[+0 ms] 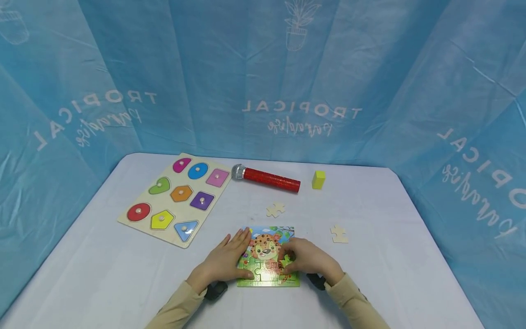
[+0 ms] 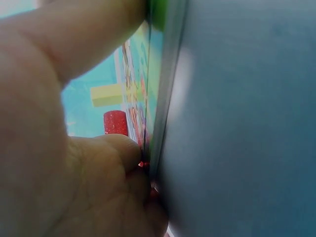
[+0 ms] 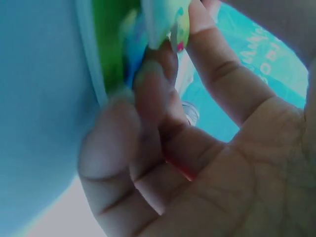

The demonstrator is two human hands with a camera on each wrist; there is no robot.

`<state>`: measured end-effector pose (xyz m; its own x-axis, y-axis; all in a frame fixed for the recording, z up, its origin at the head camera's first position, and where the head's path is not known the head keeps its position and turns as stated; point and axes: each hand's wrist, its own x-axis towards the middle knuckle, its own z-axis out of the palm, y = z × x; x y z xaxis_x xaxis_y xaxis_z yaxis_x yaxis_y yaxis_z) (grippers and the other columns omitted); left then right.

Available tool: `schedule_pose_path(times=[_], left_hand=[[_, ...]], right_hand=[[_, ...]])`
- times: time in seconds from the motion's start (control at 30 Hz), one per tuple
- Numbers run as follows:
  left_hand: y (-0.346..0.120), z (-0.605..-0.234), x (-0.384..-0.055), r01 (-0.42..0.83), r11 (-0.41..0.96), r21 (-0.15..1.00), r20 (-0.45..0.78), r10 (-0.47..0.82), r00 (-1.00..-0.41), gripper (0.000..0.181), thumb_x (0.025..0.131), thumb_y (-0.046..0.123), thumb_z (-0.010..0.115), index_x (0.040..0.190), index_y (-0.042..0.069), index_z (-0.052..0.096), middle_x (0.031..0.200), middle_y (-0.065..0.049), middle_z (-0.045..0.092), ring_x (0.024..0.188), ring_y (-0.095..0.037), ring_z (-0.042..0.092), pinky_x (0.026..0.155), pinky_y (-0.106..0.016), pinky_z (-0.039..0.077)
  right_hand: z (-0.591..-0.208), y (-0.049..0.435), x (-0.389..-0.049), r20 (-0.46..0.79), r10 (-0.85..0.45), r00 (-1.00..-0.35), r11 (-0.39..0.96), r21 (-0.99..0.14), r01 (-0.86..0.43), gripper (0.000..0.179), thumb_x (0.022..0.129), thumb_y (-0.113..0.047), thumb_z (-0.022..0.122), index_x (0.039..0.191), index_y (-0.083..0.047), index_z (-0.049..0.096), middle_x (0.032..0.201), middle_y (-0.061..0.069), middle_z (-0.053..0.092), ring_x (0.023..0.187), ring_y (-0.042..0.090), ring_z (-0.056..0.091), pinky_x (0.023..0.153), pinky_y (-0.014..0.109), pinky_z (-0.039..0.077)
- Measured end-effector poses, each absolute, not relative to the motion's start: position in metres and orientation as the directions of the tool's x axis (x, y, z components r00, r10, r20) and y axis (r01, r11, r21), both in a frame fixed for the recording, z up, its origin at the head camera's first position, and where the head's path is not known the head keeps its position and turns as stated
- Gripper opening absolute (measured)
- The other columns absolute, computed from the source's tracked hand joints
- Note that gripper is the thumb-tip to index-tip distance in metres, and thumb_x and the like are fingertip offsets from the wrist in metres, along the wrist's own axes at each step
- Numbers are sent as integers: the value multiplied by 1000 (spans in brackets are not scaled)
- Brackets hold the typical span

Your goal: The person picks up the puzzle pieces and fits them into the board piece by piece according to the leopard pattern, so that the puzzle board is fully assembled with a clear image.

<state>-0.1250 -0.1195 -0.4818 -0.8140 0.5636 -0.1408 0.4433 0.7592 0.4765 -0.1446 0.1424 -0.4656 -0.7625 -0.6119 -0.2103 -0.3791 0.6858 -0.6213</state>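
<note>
A jigsaw puzzle (image 1: 268, 279) with a cartoon leopard on a green ground lies flat near the table's front. My left hand (image 1: 226, 260) rests along its left edge, fingers extended and thumb on the lower left part. Over the right side, my right hand (image 1: 306, 257) pinches a green puzzle piece (image 1: 286, 261) between thumb and fingers. In the right wrist view that puzzle piece (image 3: 181, 30) shows tilted between the fingertips, above the board. Its lower part is hidden by the fingers.
Two loose pieces lie pale side up: one puzzle piece (image 1: 276, 209) behind the board, another puzzle piece (image 1: 339, 234) to the right. A shape-knob board (image 1: 164, 200) is at left. Behind are a red microphone (image 1: 271, 179) and a yellow block (image 1: 318, 180). Blue curtains (image 1: 263, 77) surround the table.
</note>
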Motion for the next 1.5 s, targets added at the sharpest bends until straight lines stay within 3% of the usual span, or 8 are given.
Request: schedule_pose_path(times=[0.5, 0.73, 0.97, 1.17, 1.33, 1.5], left_hand=[[-122, -481, -129, 435, 765, 474, -140, 554, -821, 104, 80, 52, 72, 152, -4, 21, 161, -20, 17, 150, -37, 15, 121, -57, 14], [-122, -481, -128, 426, 765, 482, -149, 551, -821, 104, 80, 52, 72, 152, -4, 21, 161, -20, 16, 150, -36, 14, 121, -57, 13], [-125, -483, -129, 425, 771, 474, -151, 547, -824, 105, 80, 53, 71, 152, -3, 21, 161, -20, 16, 150, -36, 14, 121, -57, 14], [-126, -488, -129, 449, 765, 461, -140, 563, -815, 106, 79, 56, 70, 152, -4, 21, 161, -20, 17, 150, -37, 15, 120, -58, 15], [-122, -486, -127, 455, 754, 473, -141, 575, -806, 105, 79, 57, 69, 151, -4, 23, 161, -20, 18, 150, -37, 15, 120, -58, 16], [-121, -483, -125, 456, 761, 462, -138, 570, -810, 105, 79, 56, 70, 151, -4, 23, 160, -20, 18, 149, -37, 16, 120, -57, 16]], right_hand=[[-468, 134, -148, -228, -531, -816, 746, -583, -322, 38, 67, -20, 88, 93, -15, 60, 93, -3, 54, 85, 13, 49, 77, 31, 46], [-472, 151, -163, -208, -572, -793, 637, -721, -271, 27, 78, -16, 80, 99, -13, 63, 85, -1, 55, 77, 12, 48, 66, 24, 41], [-468, 153, -189, -123, -451, -884, 652, -722, -232, 14, 87, -14, 72, 99, -11, 65, 89, 0, 60, 78, 13, 53, 65, 24, 44], [-461, 136, -220, -25, -359, -933, 693, -677, -248, 21, 86, -5, 70, 106, -8, 67, 111, 7, 66, 102, 23, 60, 86, 40, 52], [-466, 123, -238, -2, -393, -919, 728, -612, -310, 38, 83, 5, 66, 118, -8, 65, 132, 12, 59, 129, 33, 50, 110, 49, 40], [-471, 119, -245, -33, -442, -896, 764, -537, -357, 50, 79, 12, 61, 126, -8, 63, 136, 14, 58, 132, 33, 47, 114, 48, 36]])
